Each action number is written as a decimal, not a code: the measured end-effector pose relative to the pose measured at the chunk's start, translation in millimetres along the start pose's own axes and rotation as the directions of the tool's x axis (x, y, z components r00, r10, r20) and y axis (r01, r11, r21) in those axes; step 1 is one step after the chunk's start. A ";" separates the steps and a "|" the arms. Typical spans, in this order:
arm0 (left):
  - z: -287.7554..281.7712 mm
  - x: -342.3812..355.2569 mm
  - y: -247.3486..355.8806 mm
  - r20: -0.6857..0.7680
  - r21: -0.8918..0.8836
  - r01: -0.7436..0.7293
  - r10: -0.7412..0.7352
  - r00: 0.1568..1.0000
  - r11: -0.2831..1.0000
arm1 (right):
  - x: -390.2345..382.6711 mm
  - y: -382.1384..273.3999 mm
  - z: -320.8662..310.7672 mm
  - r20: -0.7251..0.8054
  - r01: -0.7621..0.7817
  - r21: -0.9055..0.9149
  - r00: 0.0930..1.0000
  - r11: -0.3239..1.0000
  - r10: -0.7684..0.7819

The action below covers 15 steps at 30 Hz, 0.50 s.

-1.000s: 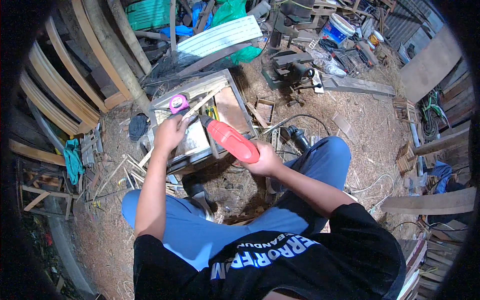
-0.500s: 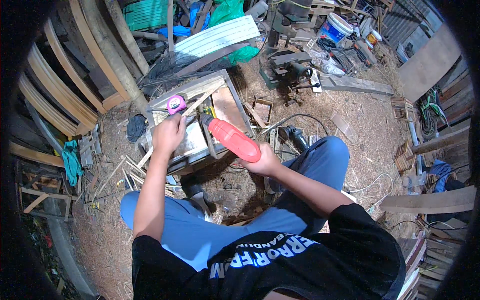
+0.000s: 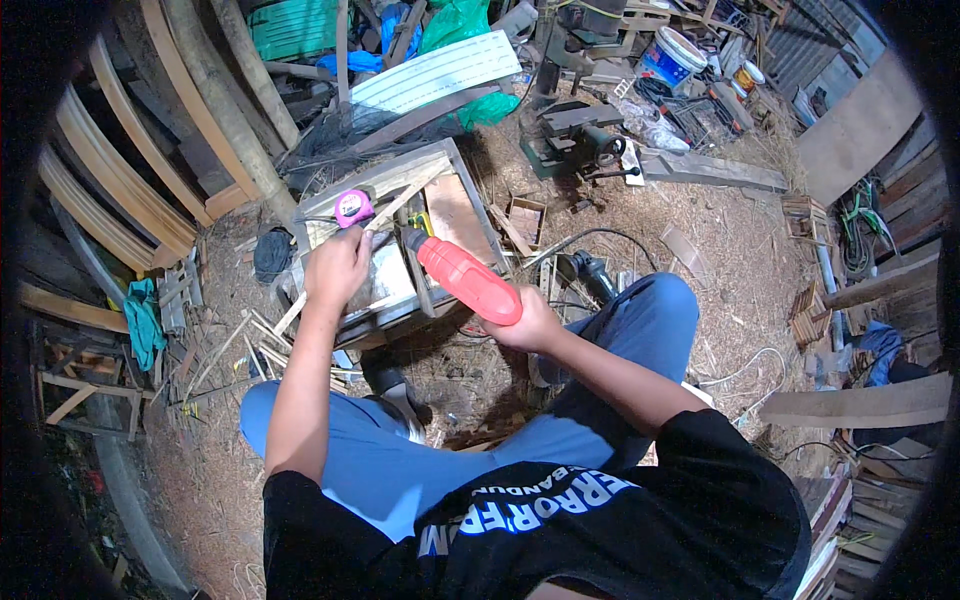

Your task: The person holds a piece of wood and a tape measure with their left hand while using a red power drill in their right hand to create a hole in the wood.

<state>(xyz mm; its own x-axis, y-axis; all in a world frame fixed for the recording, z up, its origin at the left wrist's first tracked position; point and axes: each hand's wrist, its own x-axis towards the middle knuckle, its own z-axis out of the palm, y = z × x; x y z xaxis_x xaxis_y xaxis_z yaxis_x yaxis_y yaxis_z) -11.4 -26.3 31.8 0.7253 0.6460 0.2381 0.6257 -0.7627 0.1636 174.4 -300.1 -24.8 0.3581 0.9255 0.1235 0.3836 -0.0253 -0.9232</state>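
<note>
Red drill in your right hand, held over the near side of the wooden box in front of you, its body running from near right to far left. Your right fingers are wrapped around its near end; whether one is on the trigger you can't tell from this view. The dark chuck points far left, and past it lies the pale wooden strip, slanting across the box from far right to near left. What counts most in space is the chuck against that strip: it sits just to the strip's near right, with the drill's long axis crossing the strip's line. Whether the tip touches wood is too small to tell.

Your left hand is the nearer one to the strip, down on its near-left part, with the fingers bent and apparently gripping it; the back of your hand hides the exact hold. Just beyond your left knuckles is the pink tape measure, lying on the box.

Against the frame a second ago, little differs: both hands keep their places, the drill holds nearly the same angle, and the box and tape measure appear very slightly further left in view.
</note>
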 end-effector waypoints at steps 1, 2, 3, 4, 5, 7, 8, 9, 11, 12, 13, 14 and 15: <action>-0.3 0.2 0.1 -0.001 0.000 0.000 0.000 1.000 1.000 | 0.3 -1.2 -0.3 0.000 0.001 0.000 1.000 1.000 -0.001; -0.5 0.3 0.2 0.011 0.009 0.006 -0.006 1.000 1.000 | 0.7 -2.2 -0.2 0.000 0.006 -0.026 1.000 1.000 -0.006; -0.5 0.5 0.5 0.023 0.017 0.012 -0.013 1.000 1.000 | 1.1 -2.8 -0.2 0.000 0.011 -0.053 1.000 0.999 -0.011; -0.7 0.8 1.4 0.023 0.017 0.010 -0.011 1.000 1.000 | 1.4 -0.8 0.4 -0.001 0.010 -0.053 1.000 0.999 -0.010; -0.7 1.2 2.6 0.028 0.020 0.012 -0.012 1.000 1.000 | 1.9 2.6 1.3 0.008 0.017 -0.103 1.000 0.995 -0.017; 0.6 0.7 2.5 0.034 0.025 0.014 -0.015 0.999 1.000 | 2.2 4.5 2.9 0.018 0.025 -0.151 1.000 0.988 -0.023; 2.3 -0.2 1.6 0.013 0.016 0.005 -0.005 1.000 1.000 | 1.9 3.7 4.2 0.009 0.065 -0.167 0.998 0.984 -0.064; 3.5 -0.8 0.3 -0.008 0.007 -0.004 0.004 1.000 1.000 | 1.5 2.7 5.6 0.001 0.103 -0.183 0.994 0.978 -0.105; 4.3 0.5 4.4 -0.004 0.010 0.004 -0.004 1.000 1.000 | -1.5 -1.1 6.1 -0.025 0.060 -0.152 0.998 0.987 -0.065; 4.4 1.1 6.1 -0.001 0.015 0.014 -0.014 1.000 1.000 | -2.2 -2.8 6.4 -0.049 0.020 -0.119 0.998 0.993 -0.026; 3.7 1.5 7.5 0.000 0.014 0.013 -0.013 1.000 1.000 | -2.2 -3.5 6.4 -0.049 0.019 -0.119 0.998 0.993 -0.025; 2.5 2.0 8.8 0.001 0.009 0.009 -0.009 1.000 1.000 | -1.9 -4.0 6.5 -0.067 0.010 -0.076 0.998 0.997 -0.015; 2.1 2.4 9.8 0.003 0.004 0.004 -0.004 1.000 1.000 | -1.6 -3.8 6.4 -0.085 0.002 -0.032 0.996 0.999 -0.005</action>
<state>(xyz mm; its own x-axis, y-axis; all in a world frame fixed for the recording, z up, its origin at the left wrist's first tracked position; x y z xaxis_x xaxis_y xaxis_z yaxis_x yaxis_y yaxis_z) -2.9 -32.1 32.0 0.7238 0.6490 0.2343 0.6296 -0.7602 0.1603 166.9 -299.1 -23.8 0.4274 0.8901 0.1581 0.4116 -0.0359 -0.9107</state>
